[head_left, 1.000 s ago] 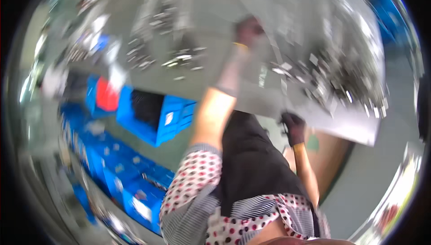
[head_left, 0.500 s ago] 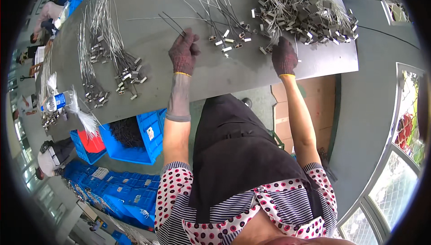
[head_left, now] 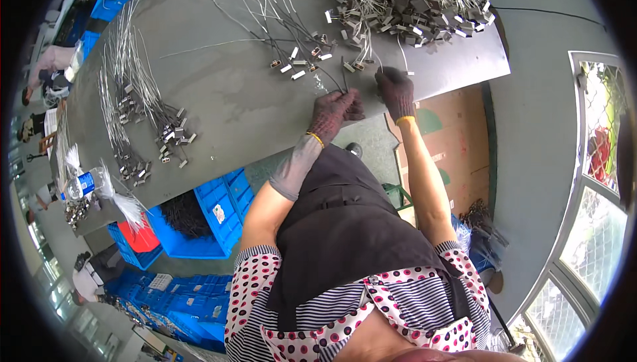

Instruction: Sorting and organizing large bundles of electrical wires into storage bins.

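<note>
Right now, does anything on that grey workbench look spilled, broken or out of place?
Nothing stands out. The wire leads with metal clips lie in loose heaps on the grey workbench; the left hand and right hand, both gloved, pinch a few wires near its front edge.

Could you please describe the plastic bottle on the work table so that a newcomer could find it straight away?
Start at the long grey table and follow it to its far left end, past the bundles of wire leads. There the clear bottle lies on its side near the edge. It alone has a blue label; everything around it is grey metal.
</note>
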Demonstrator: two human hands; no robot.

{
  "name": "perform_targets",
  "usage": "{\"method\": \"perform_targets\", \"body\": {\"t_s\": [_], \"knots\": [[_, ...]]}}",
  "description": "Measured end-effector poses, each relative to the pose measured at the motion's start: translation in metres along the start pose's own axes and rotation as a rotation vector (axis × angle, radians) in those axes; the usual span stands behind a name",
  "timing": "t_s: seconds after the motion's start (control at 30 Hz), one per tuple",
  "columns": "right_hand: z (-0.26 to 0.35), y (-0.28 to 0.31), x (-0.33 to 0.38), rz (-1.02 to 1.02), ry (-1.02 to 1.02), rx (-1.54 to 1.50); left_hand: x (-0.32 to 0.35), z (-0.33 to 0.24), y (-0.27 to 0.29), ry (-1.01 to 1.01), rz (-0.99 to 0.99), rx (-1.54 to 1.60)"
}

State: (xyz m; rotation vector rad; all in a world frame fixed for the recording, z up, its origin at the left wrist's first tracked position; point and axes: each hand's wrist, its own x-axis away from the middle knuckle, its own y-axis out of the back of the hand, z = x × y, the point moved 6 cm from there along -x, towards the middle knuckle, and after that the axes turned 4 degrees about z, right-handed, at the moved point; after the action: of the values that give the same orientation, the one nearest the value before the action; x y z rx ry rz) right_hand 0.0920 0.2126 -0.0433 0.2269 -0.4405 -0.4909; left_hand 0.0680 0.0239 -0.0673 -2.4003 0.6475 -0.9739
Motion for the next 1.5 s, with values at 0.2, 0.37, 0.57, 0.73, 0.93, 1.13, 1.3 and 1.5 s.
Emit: {"method": "perform_targets", "body": {"t_s": [0.2, 0.37, 0.57, 0.73, 0.93, 1.13, 1.3, 1.5], "knots": [[-0.014, 0.033, 0.107, 0.226, -0.155, -0.100, -0.040, 0.030, -0.027, 0.066, -0.003, 0.107], [-0.149, 0.071, 0.228, 0.374, -0.363, -0.141, -0.070, 0.050, -0.030, 0.081, 0.044, 0.263], [-0.185, 0.115, 0.319, 0.251, -0.311, 0.112, -0.064, 0.041, -0.041, 0.011, -0.009, 0.269], [-0.217, 0.128, 0.343, 0.137, -0.508, -0.008, -0.049, -0.027, -0.054, -0.190, -0.002, 0.261], [-0.262, 0.136, 0.341, 0.049, -0.448, 0.088, -0.037, -0.071, -0.041, -0.355, -0.081, 0.265], [-0.180, 0.115, 0.277, 0.028, -0.336, 0.101, -0.028, -0.061, -0.018, -0.362, -0.138, 0.283], [-0.139, 0.104, 0.243, 0.094, -0.399, 0.121, -0.019, -0.068, -0.003, -0.315, -0.128, 0.175], [-0.135, 0.122, 0.281, 0.066, -0.395, 0.120, -0.012, -0.100, 0.042, -0.412, -0.248, 0.338]]}}
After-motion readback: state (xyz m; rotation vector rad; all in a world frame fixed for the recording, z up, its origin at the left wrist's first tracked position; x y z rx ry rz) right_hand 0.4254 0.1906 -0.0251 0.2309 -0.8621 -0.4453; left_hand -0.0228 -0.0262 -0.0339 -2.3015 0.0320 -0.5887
